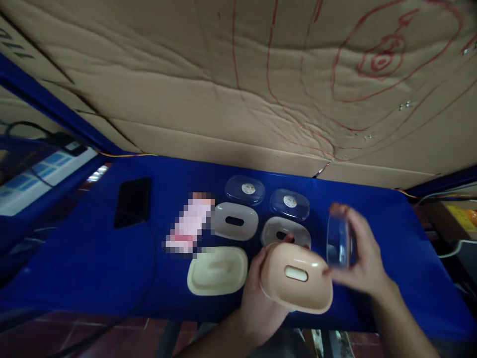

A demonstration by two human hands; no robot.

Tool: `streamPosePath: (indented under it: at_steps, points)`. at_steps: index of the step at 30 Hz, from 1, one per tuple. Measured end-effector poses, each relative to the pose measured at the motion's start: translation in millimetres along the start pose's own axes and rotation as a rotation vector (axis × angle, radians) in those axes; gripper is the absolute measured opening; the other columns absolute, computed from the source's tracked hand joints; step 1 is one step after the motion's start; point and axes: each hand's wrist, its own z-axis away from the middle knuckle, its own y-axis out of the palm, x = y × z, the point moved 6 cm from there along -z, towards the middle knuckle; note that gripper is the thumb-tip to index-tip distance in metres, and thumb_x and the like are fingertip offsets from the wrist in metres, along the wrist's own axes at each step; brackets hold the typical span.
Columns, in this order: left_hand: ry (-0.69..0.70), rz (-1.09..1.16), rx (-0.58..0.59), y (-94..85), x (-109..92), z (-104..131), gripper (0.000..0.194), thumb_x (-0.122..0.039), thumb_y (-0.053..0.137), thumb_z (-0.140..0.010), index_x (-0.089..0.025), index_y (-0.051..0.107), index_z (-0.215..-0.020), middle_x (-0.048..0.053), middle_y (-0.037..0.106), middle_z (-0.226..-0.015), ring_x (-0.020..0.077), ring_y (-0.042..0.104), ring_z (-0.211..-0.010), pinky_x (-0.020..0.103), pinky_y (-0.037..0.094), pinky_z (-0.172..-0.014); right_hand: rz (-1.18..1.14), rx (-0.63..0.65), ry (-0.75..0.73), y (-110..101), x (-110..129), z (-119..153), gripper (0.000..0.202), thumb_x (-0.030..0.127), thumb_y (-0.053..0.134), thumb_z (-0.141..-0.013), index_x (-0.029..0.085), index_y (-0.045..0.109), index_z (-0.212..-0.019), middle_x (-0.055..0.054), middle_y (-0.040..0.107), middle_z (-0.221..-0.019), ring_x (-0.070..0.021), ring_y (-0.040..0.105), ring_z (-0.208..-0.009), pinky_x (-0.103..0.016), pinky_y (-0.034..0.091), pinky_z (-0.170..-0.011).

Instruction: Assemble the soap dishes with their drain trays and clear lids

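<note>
My left hand point(259, 303) is wrapped round a peach plastic soap-box-like tray point(298, 296), tilted up near the table's front edge. Something cream shows through its oval slot. My right hand point(363, 256) grips a clear plastic cover point(337, 241) on edge, just right of the tray; both are blurred. A cream oval base point(218, 271) lies left of my left hand. Behind it rests a white slotted tray point(234, 229), with a second white slotted tray point(270, 231) partly hidden by the peach one. Two more clear covers, one left point(236, 191) and one right point(278, 206), bear round stickers.
A pixelated pink item point(192, 223) and a black flat device point(132, 201) with a cable lie to the left on the blue table point(89, 258). Cardboard point(179, 99) with red drawn lines stands behind. A power strip point(48, 174) is at far left, a box point(460, 219) at far right.
</note>
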Motion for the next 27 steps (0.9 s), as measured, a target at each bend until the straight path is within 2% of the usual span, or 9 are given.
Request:
streamPosePath:
  at_steps: [4,7,10,13,14,15,18,23,27]
  points:
    - [-0.018,0.157,0.018,-5.6,-18,9,0.055,-0.056,0.045,-0.098,-0.021,0.069,-0.134,0.01,0.07,-0.14,0.0341,0.046,-0.147,0.052,0.027,-0.124,0.249,0.163,0.188,14,-113,-5,0.095,0.067,0.063,-0.09,0.026,0.022,-0.165,-0.018,0.047,-0.155,-0.0409,0.049,-0.14,-0.059,0.044,-0.111]
    - [0.011,0.204,-0.039,-12.3,-27,10,0.053,-0.054,0.046,-0.099,-0.021,0.069,-0.133,0.006,0.071,-0.138,0.0317,0.047,-0.146,0.048,0.027,-0.126,0.343,0.254,0.175,26,-149,-3,0.091,0.068,0.061,-0.091,0.024,0.029,-0.164,-0.019,0.049,-0.155,-0.042,0.049,-0.14,-0.062,0.042,-0.11]
    - [0.027,0.216,-0.091,-14.7,-27,7,0.053,-0.055,0.048,-0.099,-0.021,0.069,-0.133,0.002,0.071,-0.14,0.0305,0.047,-0.146,0.045,0.028,-0.126,0.294,0.2,0.111,25,-118,-4,0.084,0.068,0.05,-0.097,0.024,0.027,-0.164,-0.017,0.039,-0.163,-0.0407,0.037,-0.149,-0.064,0.031,-0.118]
    - [0.02,0.202,-0.082,-11.0,-20,3,0.049,-0.052,0.048,-0.1,-0.022,0.07,-0.131,0.003,0.07,-0.14,0.0281,0.051,-0.144,0.042,0.032,-0.124,0.059,0.151,0.006,23,-38,-1,0.103,0.085,0.044,-0.089,0.023,0.016,-0.167,-0.016,0.023,-0.17,-0.0416,0.029,-0.153,-0.063,0.029,-0.121]
    - [0.018,0.19,-0.073,-9.5,-18,1,0.048,-0.052,0.048,-0.101,-0.021,0.071,-0.13,0.004,0.072,-0.137,0.0271,0.053,-0.141,0.04,0.034,-0.122,0.0,0.251,-0.044,30,-9,3,0.113,0.089,0.05,-0.082,0.023,0.015,-0.167,-0.016,0.02,-0.171,-0.0429,0.029,-0.153,-0.062,0.034,-0.119]
    - [0.012,0.18,-0.061,-8.0,-15,0,0.047,-0.051,0.048,-0.101,-0.02,0.072,-0.128,0.004,0.075,-0.133,0.0263,0.057,-0.138,0.038,0.035,-0.121,-0.02,0.337,-0.083,37,18,7,0.115,0.088,0.056,-0.079,0.026,0.016,-0.167,-0.015,0.021,-0.171,-0.0435,0.032,-0.151,-0.062,0.038,-0.117]
    - [-0.031,0.174,-0.04,-6.3,-10,-2,0.048,-0.051,0.049,-0.101,-0.016,0.076,-0.118,0.007,0.081,-0.115,0.0268,0.064,-0.129,0.037,0.038,-0.118,-0.042,0.386,-0.06,52,66,16,0.083,0.058,0.059,-0.097,0.031,0.02,-0.166,-0.011,0.033,-0.167,-0.0379,0.04,-0.148,-0.057,0.045,-0.112]
    - [-0.151,0.179,-0.069,-7.1,-4,-1,0.053,-0.055,0.049,-0.099,-0.014,0.074,-0.121,0.009,0.082,-0.111,0.032,0.06,-0.134,0.043,0.038,-0.119,0.041,0.349,-0.09,59,85,23,0.094,0.065,0.067,-0.089,0.028,0.024,-0.165,-0.017,0.025,-0.169,-0.0487,0.037,-0.147,-0.068,0.043,-0.108]
    - [-0.101,0.228,0.036,3.0,-9,3,0.059,-0.057,0.04,-0.101,-0.015,0.069,-0.131,0.008,0.075,-0.131,0.0292,0.049,-0.145,0.04,0.036,-0.121,-0.015,0.239,-0.098,33,67,34,0.086,0.062,0.061,-0.093,0.03,0.024,-0.164,-0.013,0.017,-0.172,-0.046,0.036,-0.148,-0.061,0.046,-0.108]
